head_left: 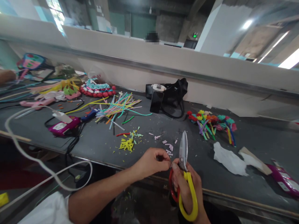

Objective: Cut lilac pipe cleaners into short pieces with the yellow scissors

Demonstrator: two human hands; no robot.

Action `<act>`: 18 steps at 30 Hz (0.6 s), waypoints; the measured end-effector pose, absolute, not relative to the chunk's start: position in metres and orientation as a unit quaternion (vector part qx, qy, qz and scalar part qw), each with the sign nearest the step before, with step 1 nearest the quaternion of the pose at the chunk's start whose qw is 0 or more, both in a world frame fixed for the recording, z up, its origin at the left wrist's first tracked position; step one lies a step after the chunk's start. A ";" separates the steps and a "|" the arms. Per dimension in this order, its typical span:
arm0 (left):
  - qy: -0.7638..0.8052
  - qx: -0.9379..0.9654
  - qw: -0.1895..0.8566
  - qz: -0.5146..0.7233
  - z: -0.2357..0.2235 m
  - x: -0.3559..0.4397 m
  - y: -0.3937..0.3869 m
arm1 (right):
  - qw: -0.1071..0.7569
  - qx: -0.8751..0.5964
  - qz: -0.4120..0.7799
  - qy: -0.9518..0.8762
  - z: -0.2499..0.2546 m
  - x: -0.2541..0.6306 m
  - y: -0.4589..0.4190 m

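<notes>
My right hand (182,181) is wrapped round a pair of scissors (183,147) with one yellow and one red handle, blades pointing up and closed together. My left hand (157,160) is closed in a pinch; its fingertips meet those of my right hand just left of the scissors. Whatever sits between these fingertips is too small to make out. Pale pink cut pieces (170,146) lie on the dark table (144,124) just beyond my hands. Left of them is a small heap of yellow cut pieces (126,144), with light green bits beside it.
Long coloured strips (119,105) are piled further back. A black bag (175,93) and a phone (156,101) lie by the partition. At right are colourful flower-like pieces (210,119), crumpled white paper (230,158) and a purple power strip (285,180). Another person's hand (7,76) shows at far left.
</notes>
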State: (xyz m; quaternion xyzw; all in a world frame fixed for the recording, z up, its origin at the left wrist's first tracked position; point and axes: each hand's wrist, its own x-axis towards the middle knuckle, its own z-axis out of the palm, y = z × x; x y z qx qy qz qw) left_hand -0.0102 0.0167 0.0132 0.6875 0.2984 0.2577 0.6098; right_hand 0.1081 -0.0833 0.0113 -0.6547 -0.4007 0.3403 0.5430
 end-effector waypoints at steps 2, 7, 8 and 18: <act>0.296 0.670 0.633 0.252 0.013 -0.010 0.018 | 0.542 -0.663 0.334 -0.394 0.015 0.106 -0.083; 0.295 0.625 0.690 0.218 0.012 -0.009 0.018 | 0.540 -0.661 0.360 -0.377 0.015 0.105 -0.084; 0.293 0.618 0.698 0.213 0.012 -0.009 0.018 | 0.534 -0.661 0.365 -0.381 0.014 0.107 -0.084; 0.309 0.402 0.756 0.415 0.021 -0.010 0.025 | 0.414 -0.694 0.164 -0.565 -0.004 0.110 -0.085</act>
